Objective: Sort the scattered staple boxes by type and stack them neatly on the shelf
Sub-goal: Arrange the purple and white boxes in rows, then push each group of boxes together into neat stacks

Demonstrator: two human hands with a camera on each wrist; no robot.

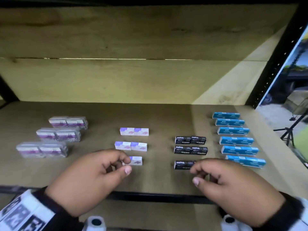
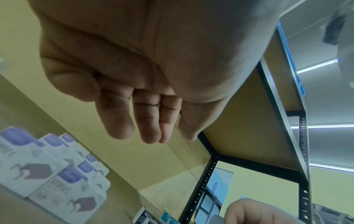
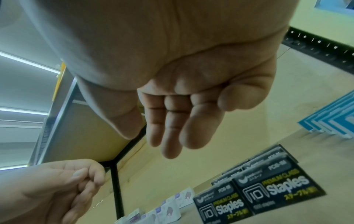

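Note:
Four sorted columns lie on the shelf board [image 1: 158,177]: wrapped purple packs [image 1: 58,134], white-lilac boxes [image 1: 130,146], black Staples boxes [image 1: 190,150] and blue boxes [image 1: 236,140]. My left hand [image 1: 120,165] hovers at the left end of the front white-lilac box [image 1: 136,160], fingers loosely curled and holding nothing. My right hand [image 1: 198,175] hovers likewise by the right end of the front black box [image 1: 182,164], covering part of it. The left wrist view shows relaxed, bare fingers [image 2: 147,125] above the white-lilac boxes [image 2: 38,174]. In the right wrist view the fingers [image 3: 172,133] hang over the black boxes [image 3: 268,189].
A wooden back panel [image 1: 133,80] and a black perforated upright [image 1: 275,67] close in the shelf. The black front rail [image 1: 158,196] runs under my wrists. A tripod [image 1: 288,130] stands beyond the right side.

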